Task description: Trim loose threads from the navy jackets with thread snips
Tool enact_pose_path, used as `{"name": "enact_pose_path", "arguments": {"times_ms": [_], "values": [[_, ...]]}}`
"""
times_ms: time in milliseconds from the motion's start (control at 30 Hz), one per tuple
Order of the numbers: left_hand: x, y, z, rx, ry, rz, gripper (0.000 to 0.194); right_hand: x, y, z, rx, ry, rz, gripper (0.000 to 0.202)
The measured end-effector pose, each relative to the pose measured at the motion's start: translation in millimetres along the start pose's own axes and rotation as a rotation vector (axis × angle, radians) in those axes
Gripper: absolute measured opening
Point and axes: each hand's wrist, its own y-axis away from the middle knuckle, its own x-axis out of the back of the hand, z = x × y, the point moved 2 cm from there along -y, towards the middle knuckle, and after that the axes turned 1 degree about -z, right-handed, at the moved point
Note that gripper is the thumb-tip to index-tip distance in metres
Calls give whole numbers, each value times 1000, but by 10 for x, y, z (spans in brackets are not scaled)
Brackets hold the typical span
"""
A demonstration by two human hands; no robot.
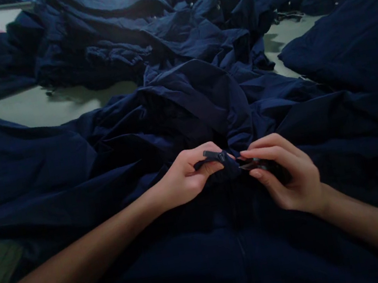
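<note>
Honestly, those thread snips (250, 165) look a bit close for comfort. The right hand (297, 176) pinches them between thumb and fingers, tips right by the left hand (189, 175), which pinches the navy garment (194, 261) beside its zipper pull (211, 155), toward the worktop's (34, 107) near edge. One slip could nick cloth or fingertip, since dark-on-dark hides the cutting line.

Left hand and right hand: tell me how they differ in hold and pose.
The left hand pinches the navy garment by a dark tab, while the right hand holds a small pointed tool. The left hand's fingers curl closely in on the cloth; the right hand's are arched around the tool, its tips towards the left. Both are bare and over the garment.
</note>
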Motion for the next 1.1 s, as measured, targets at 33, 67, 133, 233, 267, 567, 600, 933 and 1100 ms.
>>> {"name": "enact_pose_path", "arguments": {"times_ms": [33,67,133,233,267,567,600,933,1100], "values": [[-2,1,2,0,-5,-2,18,0,-3,-5,9,-3,-2,32],[-4,3,4,0,-10,-6,17,1,-6,-10,15,-2,-2,32],[-12,7,5,-11,-19,-16,16,2,-11,-16,15,5,1,31],[-24,14,1,-40,-35,-26,15,5,-13,-16,19,19,0,31],[-26,15,-1,-50,-41,-25,15,7,-12,-14,26,21,-1,31],[-30,-2,21,-77,-79,-35,17,0,-9,-10,46,-5,-9,27],[-31,-3,20,-81,-73,-37,18,2,-10,-11,46,-9,-10,27],[-51,8,4,-87,-90,-35,23,10,-20,-27,56,-17,-20,25],[-53,12,23,-96,-102,-34,24,1,-23,-35,59,-17,-14,24]]}}
